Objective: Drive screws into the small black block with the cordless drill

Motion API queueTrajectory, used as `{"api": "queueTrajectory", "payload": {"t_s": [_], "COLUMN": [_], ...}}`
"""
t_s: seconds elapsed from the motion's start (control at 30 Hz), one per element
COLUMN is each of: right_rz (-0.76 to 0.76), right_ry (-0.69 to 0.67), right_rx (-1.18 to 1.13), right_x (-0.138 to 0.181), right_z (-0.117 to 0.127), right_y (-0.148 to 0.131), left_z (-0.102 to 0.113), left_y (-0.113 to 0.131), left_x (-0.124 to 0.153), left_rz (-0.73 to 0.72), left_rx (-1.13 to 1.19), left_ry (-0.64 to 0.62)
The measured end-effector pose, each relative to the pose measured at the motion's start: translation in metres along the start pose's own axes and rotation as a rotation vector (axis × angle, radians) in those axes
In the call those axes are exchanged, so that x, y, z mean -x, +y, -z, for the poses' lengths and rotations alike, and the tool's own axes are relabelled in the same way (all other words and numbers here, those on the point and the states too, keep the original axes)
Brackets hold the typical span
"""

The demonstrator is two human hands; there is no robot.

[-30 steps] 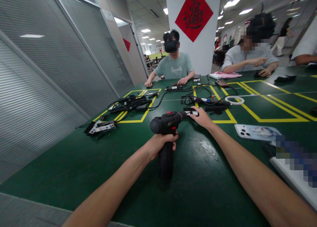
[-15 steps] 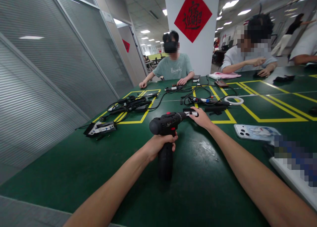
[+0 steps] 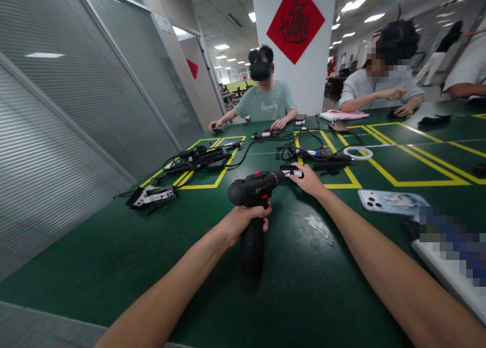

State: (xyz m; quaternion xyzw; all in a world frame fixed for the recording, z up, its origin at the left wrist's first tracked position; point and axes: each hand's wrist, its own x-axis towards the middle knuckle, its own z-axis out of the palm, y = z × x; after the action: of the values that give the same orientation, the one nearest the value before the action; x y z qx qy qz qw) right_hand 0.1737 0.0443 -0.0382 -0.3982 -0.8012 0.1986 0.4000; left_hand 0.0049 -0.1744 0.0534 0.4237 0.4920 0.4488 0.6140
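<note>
My left hand (image 3: 245, 220) is wrapped round the grip of a black cordless drill (image 3: 253, 206) with red buttons, held upright over the green table (image 3: 114, 257). The drill's nose points away from me, toward a small black and white part (image 3: 292, 172). My right hand (image 3: 310, 180) has its fingers closed on that part, right at the drill's tip. Both forearms reach in from the bottom edge.
A phone in a pale case (image 3: 391, 201) lies to the right. A tangle of black cables and tools (image 3: 197, 158) lies at left, a white ring (image 3: 359, 153) and more cables beyond the drill. Two people sit across the table. Yellow tape marks boxes.
Nothing of mine has visibly moved; both hands stay where they were. The person across has slid a hand further to my left along the table.
</note>
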Motion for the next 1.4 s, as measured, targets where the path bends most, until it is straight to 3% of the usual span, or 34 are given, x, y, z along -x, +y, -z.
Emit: {"api": "queueTrajectory", "payload": {"t_s": [1.4], "right_rz": [-0.032], "right_ry": [0.007], "right_rx": [-0.022], "right_x": [-0.0007], "right_z": [-0.0022], "right_y": [0.0016], "left_z": [-0.0016], "left_y": [0.0009], "left_x": [0.0025], "left_rz": [-0.021], "left_rx": [0.015], "left_ry": [0.002]}}
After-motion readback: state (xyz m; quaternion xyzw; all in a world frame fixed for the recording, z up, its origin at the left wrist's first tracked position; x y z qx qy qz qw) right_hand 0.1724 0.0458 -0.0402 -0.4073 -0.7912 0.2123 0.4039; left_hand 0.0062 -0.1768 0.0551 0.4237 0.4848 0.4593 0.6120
